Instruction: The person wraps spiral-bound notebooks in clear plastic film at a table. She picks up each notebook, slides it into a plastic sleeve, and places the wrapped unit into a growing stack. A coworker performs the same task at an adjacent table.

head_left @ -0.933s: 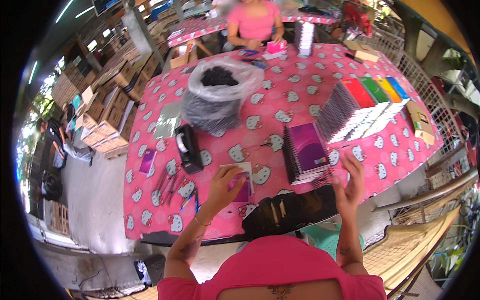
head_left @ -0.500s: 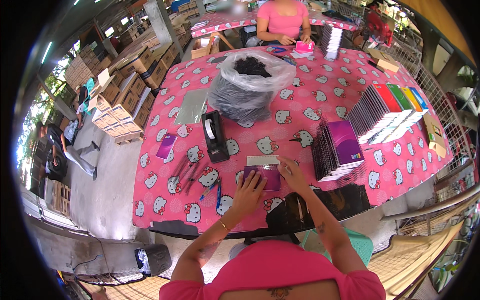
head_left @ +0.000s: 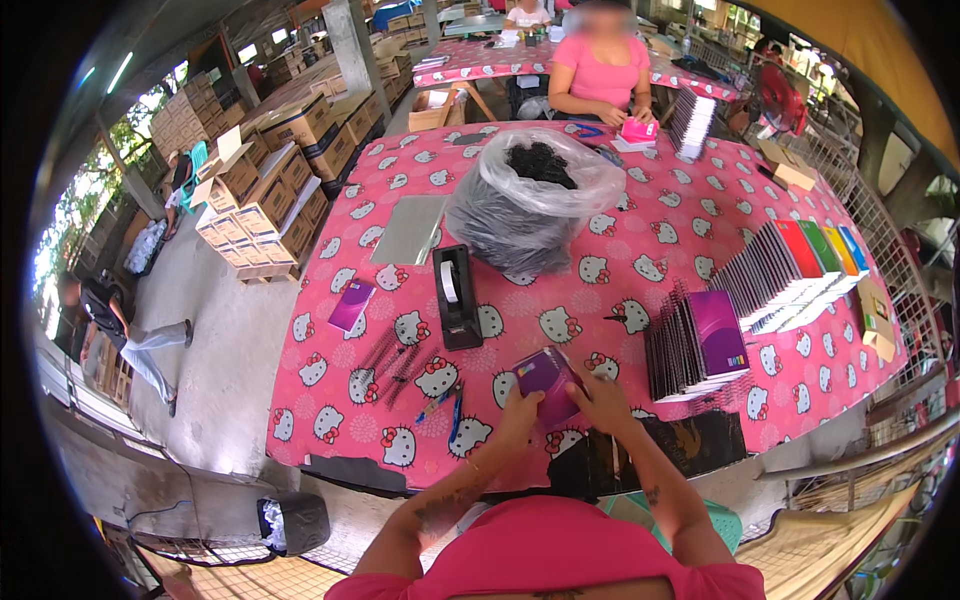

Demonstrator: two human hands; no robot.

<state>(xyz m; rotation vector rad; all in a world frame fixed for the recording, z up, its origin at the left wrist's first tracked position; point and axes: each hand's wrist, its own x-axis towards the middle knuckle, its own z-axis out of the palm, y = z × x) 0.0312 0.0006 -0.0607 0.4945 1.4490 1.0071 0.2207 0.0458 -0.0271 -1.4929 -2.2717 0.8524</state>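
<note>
A small purple spiral notebook [head_left: 545, 377] is between my two hands near the front of the table, its purple cover showing and its body turned at a slant. My left hand [head_left: 522, 412] grips its near left part, thumb on the cover. My right hand [head_left: 600, 398] holds the right edge, fingers curled round it. Right of my hands stands a row of purple spiral notebooks [head_left: 715, 335]. Loose black spiral wires [head_left: 385, 370] and blue-handled pens or tools [head_left: 456, 412] lie to the left. Beyond the notebook stands a black tape dispenser [head_left: 458, 300].
A clear plastic bag [head_left: 500, 225] of black material stands mid-table. A clear sheet [head_left: 405, 228] and another purple notebook [head_left: 352, 304] lie left. Coloured notebooks [head_left: 790, 275] stand far right, near a cardboard box [head_left: 875, 318]. A person [head_left: 603, 70] works across the table.
The notebook lay open on the table under my left hand; now its cover is shut and both hands grip it. The view has shifted, and a walking person at left has moved on.
</note>
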